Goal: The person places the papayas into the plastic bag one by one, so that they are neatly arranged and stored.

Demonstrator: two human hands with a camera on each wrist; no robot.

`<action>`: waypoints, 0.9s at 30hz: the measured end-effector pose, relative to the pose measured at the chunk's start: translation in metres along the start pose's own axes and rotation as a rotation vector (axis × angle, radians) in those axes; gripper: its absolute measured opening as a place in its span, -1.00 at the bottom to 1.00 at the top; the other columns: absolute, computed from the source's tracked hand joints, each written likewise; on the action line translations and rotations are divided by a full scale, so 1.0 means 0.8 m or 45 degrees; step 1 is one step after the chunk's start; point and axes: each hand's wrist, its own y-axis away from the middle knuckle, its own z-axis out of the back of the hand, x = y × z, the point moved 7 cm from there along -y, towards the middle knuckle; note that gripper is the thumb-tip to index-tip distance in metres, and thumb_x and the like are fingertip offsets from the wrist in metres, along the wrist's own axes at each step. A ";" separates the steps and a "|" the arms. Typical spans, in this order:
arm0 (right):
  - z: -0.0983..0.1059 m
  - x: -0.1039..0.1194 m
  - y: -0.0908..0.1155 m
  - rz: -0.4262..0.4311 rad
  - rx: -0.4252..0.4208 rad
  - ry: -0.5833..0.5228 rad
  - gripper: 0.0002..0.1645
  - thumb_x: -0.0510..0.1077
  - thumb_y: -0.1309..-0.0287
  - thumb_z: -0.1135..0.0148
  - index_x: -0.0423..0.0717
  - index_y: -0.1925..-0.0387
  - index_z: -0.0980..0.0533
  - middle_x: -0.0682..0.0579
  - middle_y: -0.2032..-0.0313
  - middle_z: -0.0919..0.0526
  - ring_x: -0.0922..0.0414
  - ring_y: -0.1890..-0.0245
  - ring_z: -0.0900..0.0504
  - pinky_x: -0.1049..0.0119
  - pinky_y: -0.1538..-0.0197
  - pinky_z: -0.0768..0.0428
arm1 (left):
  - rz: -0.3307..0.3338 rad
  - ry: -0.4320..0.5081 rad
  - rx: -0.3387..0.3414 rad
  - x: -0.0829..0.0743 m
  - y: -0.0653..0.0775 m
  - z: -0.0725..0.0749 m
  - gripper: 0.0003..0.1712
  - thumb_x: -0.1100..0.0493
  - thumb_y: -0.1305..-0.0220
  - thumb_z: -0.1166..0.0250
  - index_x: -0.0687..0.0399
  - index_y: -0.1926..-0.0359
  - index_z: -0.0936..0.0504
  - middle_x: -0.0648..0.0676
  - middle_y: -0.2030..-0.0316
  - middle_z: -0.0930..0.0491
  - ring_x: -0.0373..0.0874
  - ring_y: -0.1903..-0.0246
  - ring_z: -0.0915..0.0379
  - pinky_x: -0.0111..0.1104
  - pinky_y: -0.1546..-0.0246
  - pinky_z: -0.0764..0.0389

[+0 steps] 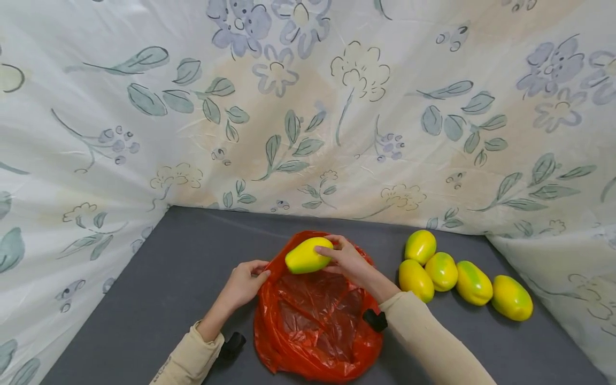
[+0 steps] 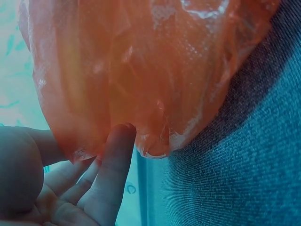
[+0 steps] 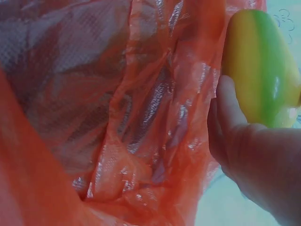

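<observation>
A red plastic bag [image 1: 317, 342] lies with its mouth spread wide on the dark cloth. My left hand [image 1: 244, 283] pinches the bag's left rim between thumb and fingers; the left wrist view shows the thin film [image 2: 127, 70] hanging over those fingers. Above the far part of the mouth, my right hand [image 1: 347, 259] grips a glossy yellow-green papaya [image 1: 305, 256], thumb on the near side. In the right wrist view the papaya [image 3: 258, 66] shows a green stripe and a small stem nub, beside the bag's red wall. Through the mouth, the creased bag bottom shows, with no fruit on it.
Several more papayas [image 1: 443, 271] lie grouped on the right of the dark grey cloth [image 1: 159, 299]. Floral curtains [image 1: 308, 107] stand behind and along both sides. A black wrist device [image 1: 375, 320] sits by the right sleeve, over the bag's edge.
</observation>
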 end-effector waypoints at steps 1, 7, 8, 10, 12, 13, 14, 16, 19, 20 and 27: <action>0.000 -0.001 -0.002 -0.008 0.004 0.005 -0.24 0.00 -0.20 -0.29 -0.18 -0.27 -0.13 -0.24 -0.14 -0.27 -0.04 0.08 -0.54 0.12 0.01 -0.55 | 0.000 0.001 -0.001 0.000 0.000 -0.001 -0.73 0.32 -0.27 -0.24 0.32 0.02 -0.63 0.05 0.37 -0.62 -0.10 0.36 -0.60 -0.29 0.43 -0.59; 0.001 -0.008 -0.009 -0.040 -0.026 0.018 -0.24 0.00 -0.18 -0.32 -0.19 -0.25 -0.16 -0.21 -0.12 -0.32 -0.04 0.10 -0.55 0.12 0.04 -0.57 | 0.000 0.003 0.000 -0.001 0.001 -0.004 -0.74 0.33 -0.26 -0.25 0.30 0.03 -0.63 0.05 0.38 -0.62 -0.10 0.38 -0.60 -0.28 0.43 -0.60; 0.000 -0.009 -0.010 -0.041 -0.034 0.022 -0.25 -0.01 -0.18 -0.31 -0.19 -0.25 -0.16 -0.21 -0.12 -0.32 -0.04 0.10 -0.55 0.12 0.04 -0.57 | 0.001 0.002 0.002 -0.001 0.001 -0.004 -0.74 0.33 -0.26 -0.25 0.30 0.03 -0.63 0.05 0.38 -0.61 -0.11 0.39 -0.60 -0.29 0.43 -0.60; -0.002 -0.010 -0.011 -0.042 -0.039 0.025 -0.28 -0.04 -0.20 -0.30 -0.18 -0.25 -0.18 -0.20 -0.12 -0.33 -0.04 0.08 -0.53 0.10 0.03 -0.56 | -0.001 0.003 0.006 -0.001 0.002 -0.005 -0.74 0.33 -0.27 -0.24 0.30 0.03 -0.63 0.05 0.38 -0.61 -0.12 0.40 -0.59 -0.29 0.44 -0.59; -0.004 -0.012 -0.013 -0.040 -0.040 0.027 -0.30 -0.05 -0.21 -0.28 -0.17 -0.26 -0.19 -0.20 -0.12 -0.33 -0.05 0.06 -0.52 0.07 0.02 -0.55 | -0.007 -0.001 0.007 -0.002 0.003 -0.005 -0.74 0.33 -0.27 -0.25 0.30 0.03 -0.63 0.05 0.38 -0.61 -0.12 0.40 -0.59 -0.29 0.44 -0.59; -0.006 -0.013 -0.013 -0.038 -0.038 0.030 -0.32 -0.05 -0.23 -0.27 -0.17 -0.26 -0.20 -0.20 -0.11 -0.34 -0.04 0.06 -0.52 0.05 0.02 -0.55 | -0.012 -0.003 0.006 -0.002 0.003 -0.005 -0.75 0.33 -0.27 -0.25 0.30 0.03 -0.63 0.05 0.38 -0.61 -0.12 0.41 -0.59 -0.29 0.44 -0.59; -0.007 -0.014 -0.014 -0.036 -0.034 0.028 -0.33 -0.06 -0.23 -0.26 -0.17 -0.26 -0.21 -0.21 -0.11 -0.35 -0.05 0.05 -0.52 0.04 0.01 -0.54 | -0.015 -0.001 0.005 -0.003 0.003 -0.005 -0.75 0.33 -0.27 -0.25 0.29 0.04 -0.64 0.05 0.38 -0.61 -0.12 0.40 -0.60 -0.28 0.43 -0.59; -0.010 -0.017 -0.015 -0.037 -0.026 0.018 -0.33 -0.05 -0.24 -0.25 -0.17 -0.27 -0.23 -0.21 -0.11 -0.36 -0.05 0.04 -0.52 0.02 0.01 -0.54 | -0.017 0.001 0.003 -0.004 0.004 -0.004 -0.75 0.33 -0.27 -0.25 0.29 0.04 -0.64 0.05 0.38 -0.62 -0.12 0.41 -0.60 -0.28 0.43 -0.60; -0.012 -0.020 -0.016 -0.036 -0.031 -0.011 -0.30 -0.03 -0.24 -0.25 -0.17 -0.30 -0.21 -0.23 -0.12 -0.35 -0.06 0.02 -0.52 0.04 -0.01 -0.53 | -0.017 0.004 0.005 -0.004 0.004 -0.005 -0.76 0.32 -0.27 -0.25 0.28 0.05 -0.64 0.06 0.38 -0.62 -0.12 0.41 -0.60 -0.28 0.42 -0.60; -0.012 -0.020 -0.016 -0.035 -0.037 -0.031 -0.29 -0.03 -0.25 -0.24 -0.18 -0.30 -0.19 -0.23 -0.14 -0.34 -0.06 0.01 -0.52 0.04 -0.02 -0.52 | -0.015 0.006 0.004 -0.004 0.005 -0.004 -0.76 0.32 -0.27 -0.25 0.28 0.05 -0.64 0.06 0.38 -0.62 -0.12 0.41 -0.60 -0.27 0.42 -0.61; -0.007 -0.024 -0.018 -0.037 -0.122 -0.223 -0.32 -0.16 -0.30 -0.18 -0.24 -0.32 -0.12 -0.28 -0.17 -0.32 -0.11 -0.04 -0.52 0.04 -0.07 -0.48 | -0.026 -0.012 0.005 -0.004 0.003 -0.005 -0.75 0.31 -0.27 -0.25 0.30 0.04 -0.64 0.07 0.35 -0.63 -0.06 0.35 -0.63 -0.23 0.37 -0.62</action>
